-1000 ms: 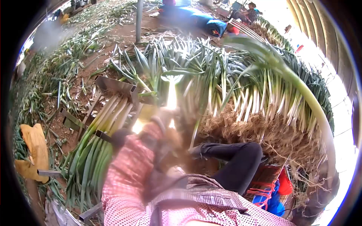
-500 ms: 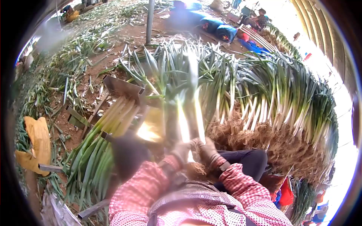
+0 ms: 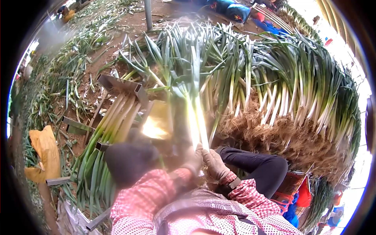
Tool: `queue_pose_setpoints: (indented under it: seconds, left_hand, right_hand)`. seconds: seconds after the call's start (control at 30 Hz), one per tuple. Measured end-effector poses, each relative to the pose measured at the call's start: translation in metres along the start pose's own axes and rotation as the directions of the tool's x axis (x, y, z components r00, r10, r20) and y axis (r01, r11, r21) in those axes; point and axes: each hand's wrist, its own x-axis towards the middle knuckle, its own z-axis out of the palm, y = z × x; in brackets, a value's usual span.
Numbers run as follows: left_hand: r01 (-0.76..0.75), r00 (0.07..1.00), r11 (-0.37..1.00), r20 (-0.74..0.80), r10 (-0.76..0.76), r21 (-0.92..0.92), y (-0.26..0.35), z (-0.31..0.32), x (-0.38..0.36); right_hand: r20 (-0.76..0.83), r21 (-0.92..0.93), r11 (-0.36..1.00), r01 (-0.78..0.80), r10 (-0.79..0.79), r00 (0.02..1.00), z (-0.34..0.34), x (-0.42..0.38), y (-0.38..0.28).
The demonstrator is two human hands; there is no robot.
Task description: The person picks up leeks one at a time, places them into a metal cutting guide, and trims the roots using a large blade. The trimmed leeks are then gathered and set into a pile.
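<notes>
My gloved left hand point(image 3: 192, 161) and gloved right hand point(image 3: 215, 163) meet in front of my lap. Their fingers close round the lower white ends of two leeks point(image 3: 196, 113), which stand nearly upright side by side with the leaves pointing away from me. The roots of these leeks are mostly hidden by my hands. To the left, a bundle of leeks point(image 3: 111, 127) lies in a metal frame point(image 3: 119, 84), green leaves toward me. A long row of leeks point(image 3: 286, 84) with shaggy brown roots spreads out on the right.
A bright yellowish surface point(image 3: 158, 119) sits between the frame and my hands. A yellow cloth-like piece point(image 3: 45, 152) is at far left. An orange-red crate point(image 3: 288, 192) stands beside my right knee. Leaf scraps cover the ground; a metal pole point(image 3: 148, 15) rises behind.
My view has tilted down slightly. The two leeks have come closer together at the base, and the roots that hung below my hands are now mostly hidden. Both hands remain on the leeks.
</notes>
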Motion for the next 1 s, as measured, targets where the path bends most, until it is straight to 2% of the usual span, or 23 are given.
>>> queue_pose_setpoints:
  seconds: [0.03,0.13,0.17,0.23,0.27,0.3,0.33,0.37,0.4,0.43,0.5,0.57,0.6,0.7,0.73,0.8,0.83,0.9,0.97,1.0]
  left_hand:
    - [-0.009,1.000,0.999,-0.019,0.009,0.036,-0.003,0.002,0.001]
    - [-0.116,0.986,0.992,-0.114,0.121,0.055,-0.032,0.023,0.023]
    - [-0.161,0.974,0.986,-0.151,0.167,0.051,-0.041,0.028,0.029]
    - [-0.076,0.997,0.986,0.008,0.078,-0.145,-0.027,0.018,0.022]
    - [-0.021,0.995,0.972,0.094,0.044,-0.236,-0.018,0.012,0.020]
    - [0.076,0.980,0.967,0.196,-0.028,-0.242,-0.013,0.007,0.022]
    - [0.084,0.971,0.981,0.234,-0.042,-0.173,-0.011,0.004,0.026]
    - [0.086,0.961,0.991,0.270,-0.055,-0.103,-0.010,0.003,0.030]
    - [0.084,0.950,0.996,0.305,-0.069,-0.035,-0.012,0.004,0.034]
    - [0.111,0.939,0.991,0.335,-0.080,-0.074,-0.015,0.007,0.039]
    - [0.084,0.914,0.996,0.399,-0.081,0.009,-0.005,0.004,0.035]
    - [0.049,0.894,0.994,0.439,-0.089,0.101,0.017,-0.004,0.026]
    - [0.115,0.885,0.993,0.455,-0.100,-0.006,0.013,0.001,0.028]
    - [0.278,0.863,0.915,0.494,-0.104,-0.294,0.006,0.015,0.031]
    - [0.290,0.854,0.911,0.509,-0.109,-0.292,0.010,0.014,0.030]
    - [0.325,0.835,0.900,0.535,-0.129,-0.291,0.014,0.009,0.030]
    - [0.354,0.811,0.904,0.560,-0.169,-0.239,0.012,0.007,0.033]
    - [0.030,0.806,0.996,0.587,-0.073,0.082,0.008,0.002,0.038]
    - [0.113,0.783,0.984,0.597,-0.174,0.138,-0.002,0.012,0.046]
    - [0.000,0.799,0.982,0.591,-0.112,0.186,-0.006,0.015,0.047]
  right_hand:
    - [0.006,-0.076,0.997,-0.015,0.016,1.000,-0.002,0.002,0.003]
    - [0.018,-0.124,0.987,0.100,-0.099,0.995,0.001,0.002,-0.001]
    - [0.056,-0.087,0.995,0.045,-0.041,0.998,0.000,0.001,-0.006]
    - [0.137,-0.024,0.997,-0.072,0.075,0.988,-0.008,0.000,-0.018]
    - [0.169,-0.048,0.994,-0.099,0.106,0.980,-0.013,0.002,-0.018]
    - [0.198,-0.072,0.989,-0.126,0.138,0.970,-0.020,0.004,-0.016]
    - [0.224,-0.096,0.984,-0.151,0.170,0.960,-0.024,0.005,-0.012]
    - [0.231,-0.035,0.996,-0.085,0.090,0.969,-0.025,0.003,-0.002]
    - [0.152,-0.163,0.985,-0.063,0.088,0.985,-0.023,0.000,-0.005]
    - [0.073,-0.290,0.956,-0.050,0.074,0.995,-0.019,-0.004,-0.008]
    - [-0.049,-0.502,0.864,-0.044,0.023,0.999,-0.013,-0.012,-0.020]
    - [-0.109,-0.564,0.823,-0.066,0.005,0.994,-0.017,-0.014,-0.026]
    - [-0.138,-0.593,0.802,-0.079,-0.004,0.990,-0.020,-0.015,-0.027]
    - [-0.115,-0.576,0.816,0.046,-0.136,0.984,-0.027,-0.019,-0.023]
    - [-0.114,-0.562,0.823,0.084,-0.177,0.978,-0.028,-0.019,-0.024]
    - [-0.090,-0.568,0.822,0.037,-0.107,0.990,-0.029,-0.021,-0.027]
    - [-0.073,-0.570,0.821,0.016,-0.071,0.995,-0.029,-0.021,-0.029]
    - [-0.026,-0.573,0.820,-0.004,-0.013,1.000,-0.028,-0.020,-0.028]
    - [0.031,-0.581,0.814,0.005,0.016,0.999,-0.031,-0.015,-0.028]
    - [0.028,-0.543,0.838,-0.063,0.093,0.995,-0.032,-0.015,-0.032]
